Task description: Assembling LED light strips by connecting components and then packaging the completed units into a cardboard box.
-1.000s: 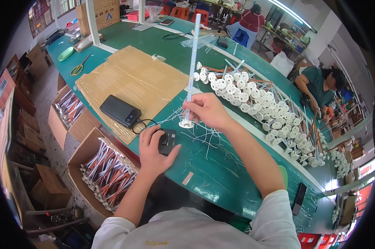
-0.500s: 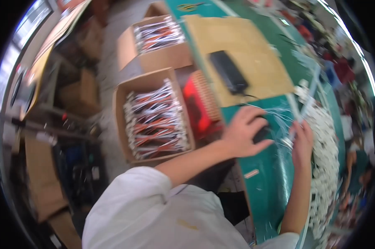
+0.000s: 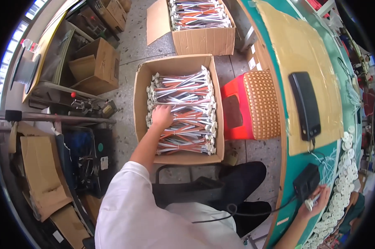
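Observation:
My left hand (image 3: 163, 116) is inside the near cardboard box (image 3: 138, 85), its fingers curled onto the left end of a bundle of wires (image 3: 181, 117). Such bundles, white and orange-brown with white plastic ends, lie in stacked rows there. At the lower right, over the green table (image 3: 284, 203), my right hand (image 3: 317, 202) is closed on a small white plastic fitting (image 3: 308, 204). Thin clear ties (image 3: 329, 166) and a black box-shaped device (image 3: 306, 181) lie just beyond that hand. The left fingertips are partly hidden among the wires.
Another box (image 3: 204, 40) of bundles stands farther off. A red stool (image 3: 237, 108) with a woven top (image 3: 262, 106) sits beside the table. A black power bank-like block (image 3: 305, 106) rests on a cardboard sheet (image 3: 320, 54). White round parts (image 3: 341, 186) line the table's right side. A black cable (image 3: 254, 213) crosses my lap.
My left hand has left the table and reached into the near box. My right hand stays over the table, now with a white fitting in clear sight. The view has swung left.

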### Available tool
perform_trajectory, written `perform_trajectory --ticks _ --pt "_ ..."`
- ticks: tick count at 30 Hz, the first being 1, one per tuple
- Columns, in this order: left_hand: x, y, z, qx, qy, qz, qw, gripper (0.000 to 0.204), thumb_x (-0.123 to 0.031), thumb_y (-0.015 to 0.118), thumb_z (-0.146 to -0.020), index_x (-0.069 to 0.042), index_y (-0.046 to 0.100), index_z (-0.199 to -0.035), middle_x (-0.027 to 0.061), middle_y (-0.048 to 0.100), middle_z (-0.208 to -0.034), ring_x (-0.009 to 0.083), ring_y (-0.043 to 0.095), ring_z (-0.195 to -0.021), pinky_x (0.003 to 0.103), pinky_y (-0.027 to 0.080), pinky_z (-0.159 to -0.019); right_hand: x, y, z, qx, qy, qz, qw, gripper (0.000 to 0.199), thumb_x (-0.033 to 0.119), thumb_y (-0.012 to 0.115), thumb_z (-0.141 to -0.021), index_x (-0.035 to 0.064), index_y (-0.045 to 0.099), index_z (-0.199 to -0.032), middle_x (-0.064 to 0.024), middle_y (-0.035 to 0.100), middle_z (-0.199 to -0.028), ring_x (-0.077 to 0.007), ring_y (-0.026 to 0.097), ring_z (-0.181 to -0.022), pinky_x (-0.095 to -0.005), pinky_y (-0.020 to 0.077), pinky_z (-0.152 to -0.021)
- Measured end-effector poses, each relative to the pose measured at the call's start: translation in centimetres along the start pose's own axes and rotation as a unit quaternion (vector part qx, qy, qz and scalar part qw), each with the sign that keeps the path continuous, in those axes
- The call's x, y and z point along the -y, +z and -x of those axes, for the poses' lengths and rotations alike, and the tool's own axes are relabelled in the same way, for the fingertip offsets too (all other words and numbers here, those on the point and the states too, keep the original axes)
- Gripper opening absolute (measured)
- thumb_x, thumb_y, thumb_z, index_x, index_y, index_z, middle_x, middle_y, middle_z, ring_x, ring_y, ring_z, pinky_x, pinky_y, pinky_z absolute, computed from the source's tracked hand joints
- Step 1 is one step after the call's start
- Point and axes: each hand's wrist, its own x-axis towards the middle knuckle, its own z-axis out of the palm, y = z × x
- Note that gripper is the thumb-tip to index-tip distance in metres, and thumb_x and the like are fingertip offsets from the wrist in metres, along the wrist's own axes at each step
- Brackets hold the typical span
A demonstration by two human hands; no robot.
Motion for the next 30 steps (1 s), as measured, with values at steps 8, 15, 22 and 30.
perform_trajectory --ticks 8,15,22,30 --pt "4.0 6.0 3.8 0.270 -0.089 -0.128 0.950 0.030 -0.023 0.061 -0.081 -0.013 0.071 -0.107 0.0129 0.061 -0.122 0.0313 0.054 -0.120 0.047 0.046 -0.099 0.4 -0.2 1.5 -0.131 -0.020 0.067 0.989 0.026 0.020 0.047 -0.102 -0.0022 0.058 -0.111 -0.0006 0.054 -0.077 -0.0014 0.039 -0.057 -0.0176 0.0251 -0.049" --pt "-0.7 10.1 8.1 0.158 -0.105 0.136 0.972 0.027 -0.023 0.068 -0.077 -0.002 0.068 -0.094 0.0205 0.065 -0.087 0.0374 0.064 -0.087 0.048 0.049 -0.082 0.7 -1.1 1.9 -0.072 -0.049 0.195 0.977 0.014 0.013 0.054 -0.094 0.0031 0.057 -0.085 -0.0014 0.051 -0.074 -0.0116 0.049 -0.065 -0.0239 0.0377 -0.056" --pt "-11.4 -5.7 6.8 -0.157 0.091 0.327 0.928 0.021 -0.008 0.065 -0.089 0.005 0.063 -0.105 0.0156 0.066 -0.097 0.0269 0.063 -0.088 0.036 0.050 -0.078 8.5 1.3 5.4 -0.095 0.112 0.048 0.988 0.023 0.009 0.067 -0.090 -0.0012 0.066 -0.110 -0.0035 0.065 -0.070 -0.0075 0.055 -0.056 -0.0220 0.0415 -0.052" --pt "-36.4 -24.1 15.6 -0.077 0.576 0.408 0.705 0.022 -0.011 0.072 -0.074 -0.002 0.062 -0.091 0.0148 0.065 -0.096 0.0321 0.062 -0.088 0.042 0.049 -0.079 6.9 -7.5 11.7 -0.121 0.143 0.402 0.896 0.031 0.027 0.074 -0.084 -0.0010 0.070 -0.097 -0.0136 0.071 -0.072 -0.0202 0.069 -0.060 -0.0321 0.0528 -0.059"
